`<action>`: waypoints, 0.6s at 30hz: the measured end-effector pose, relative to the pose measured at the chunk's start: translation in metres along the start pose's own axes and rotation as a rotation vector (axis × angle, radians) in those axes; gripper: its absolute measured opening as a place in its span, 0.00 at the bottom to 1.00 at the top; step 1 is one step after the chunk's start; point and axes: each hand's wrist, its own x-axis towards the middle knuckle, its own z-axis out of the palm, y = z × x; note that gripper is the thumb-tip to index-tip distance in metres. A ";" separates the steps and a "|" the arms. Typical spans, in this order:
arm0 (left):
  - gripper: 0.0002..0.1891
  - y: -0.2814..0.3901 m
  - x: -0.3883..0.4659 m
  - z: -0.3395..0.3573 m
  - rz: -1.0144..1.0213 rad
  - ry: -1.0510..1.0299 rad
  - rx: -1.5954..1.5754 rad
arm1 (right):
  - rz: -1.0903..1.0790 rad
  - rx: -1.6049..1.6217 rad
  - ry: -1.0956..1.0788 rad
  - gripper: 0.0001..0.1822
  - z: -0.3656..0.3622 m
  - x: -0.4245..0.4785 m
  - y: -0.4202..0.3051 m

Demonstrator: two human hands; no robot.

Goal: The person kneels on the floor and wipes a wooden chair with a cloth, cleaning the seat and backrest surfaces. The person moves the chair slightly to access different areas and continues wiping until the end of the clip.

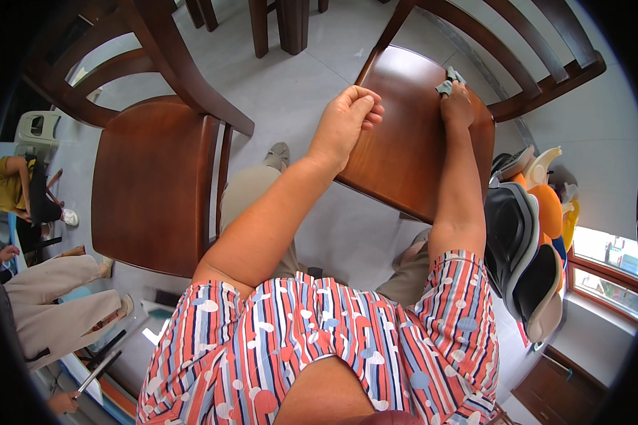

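A wooden chair with a glossy brown seat (pixel 404 133) stands before me, its slatted backrest (pixel 489 48) at the upper right. My right hand (pixel 457 103) holds a grey-green cloth (pixel 451 81) against the seat near its backrest edge. Over the seat's left edge is my left hand (pixel 353 111), its fingers loosely curled with nothing seen in them. Whether that hand touches the wood I cannot tell.
Another wooden chair (pixel 149 186) stands at the left. Dark furniture legs (pixel 292 26) are at the top. Several seat-like plastic items (pixel 515 228) are stacked at the right. Other people (pixel 58 303) are at the far left, near a pale plastic stool (pixel 37 127).
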 end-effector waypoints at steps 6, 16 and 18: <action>0.09 0.011 0.009 -0.017 0.118 0.119 -0.089 | -0.029 -0.056 -0.007 0.27 -0.004 -0.014 -0.020; 0.09 0.002 0.053 -0.052 0.259 0.156 -0.146 | -0.413 0.236 0.163 0.25 -0.046 -0.163 -0.166; 0.09 -0.010 0.074 -0.057 0.274 0.139 -0.154 | -0.466 0.274 0.171 0.26 -0.054 -0.191 -0.179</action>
